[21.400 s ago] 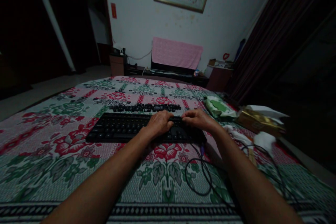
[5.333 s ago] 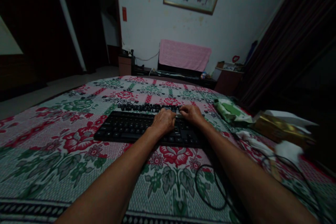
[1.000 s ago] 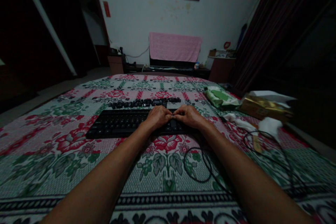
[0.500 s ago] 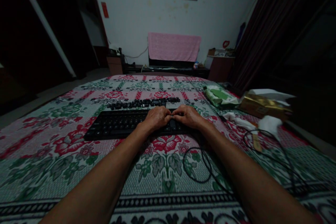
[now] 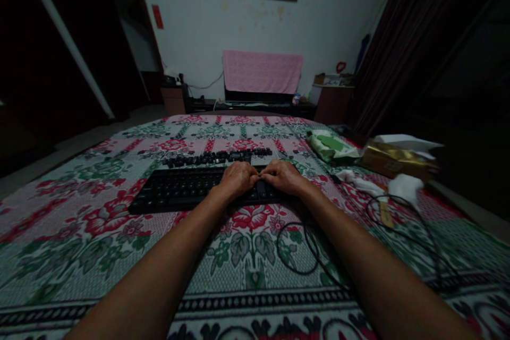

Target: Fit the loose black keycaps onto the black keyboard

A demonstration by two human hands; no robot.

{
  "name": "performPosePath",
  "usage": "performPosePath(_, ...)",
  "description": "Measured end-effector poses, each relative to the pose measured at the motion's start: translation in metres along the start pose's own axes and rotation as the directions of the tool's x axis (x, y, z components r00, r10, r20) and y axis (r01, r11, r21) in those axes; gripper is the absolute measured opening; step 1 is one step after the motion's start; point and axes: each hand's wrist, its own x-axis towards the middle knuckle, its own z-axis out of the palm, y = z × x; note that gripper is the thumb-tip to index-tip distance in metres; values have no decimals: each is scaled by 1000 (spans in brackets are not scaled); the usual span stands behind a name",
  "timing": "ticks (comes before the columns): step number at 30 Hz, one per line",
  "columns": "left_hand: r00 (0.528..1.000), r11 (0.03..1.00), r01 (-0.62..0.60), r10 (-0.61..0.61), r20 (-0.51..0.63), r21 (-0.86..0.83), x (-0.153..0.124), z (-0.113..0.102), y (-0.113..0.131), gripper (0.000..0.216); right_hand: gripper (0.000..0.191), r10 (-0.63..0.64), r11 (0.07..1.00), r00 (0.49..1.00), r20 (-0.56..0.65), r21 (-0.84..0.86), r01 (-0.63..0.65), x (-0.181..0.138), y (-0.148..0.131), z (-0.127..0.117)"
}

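Observation:
A black keyboard lies flat on a flowered bedspread. Over its right half, my left hand and my right hand meet with their fingertips close together. Both have bent, pinched fingers, down at the keys. Whatever sits between the fingertips is too small and dark to make out. Just behind the keyboard runs a row of loose black keycaps. A black cable loops on the bedspread below my right hand.
To the right lie a green and white wipes pack, a gold tissue box, crumpled white tissue and a small wooden-coloured stick. More cable crosses there. A pink cloth hangs over a screen by the far wall.
The view has shifted very slightly. Both hands stay at the same spot on the keyboard, fingertips still together.

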Motion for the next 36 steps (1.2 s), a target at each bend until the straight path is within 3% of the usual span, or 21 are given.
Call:
performPosePath(8, 998, 998, -57, 56, -21, -29, -8, -11, -5, 29, 29, 51, 999, 998, -23, -8, -51, -4, -6, -4)
performPosePath(15, 997, 989, 76, -75, -17, 128, -41, -23, -19, 29, 30, 129, 986, 992, 2, -103, -128, -6, -18, -5)
performPosePath(20, 1000, 992, 18, -16, -17, 121, -57, -17, -25, 31, 30, 216, 959, 976, -9, -185, -214, -12, -33, -2)
performPosePath(36, 985, 976, 171, -175, 16, 132, -55, -17, -19, 32, 39, 434, 866, 898, -75, -240, -438, -9, -60, 2)
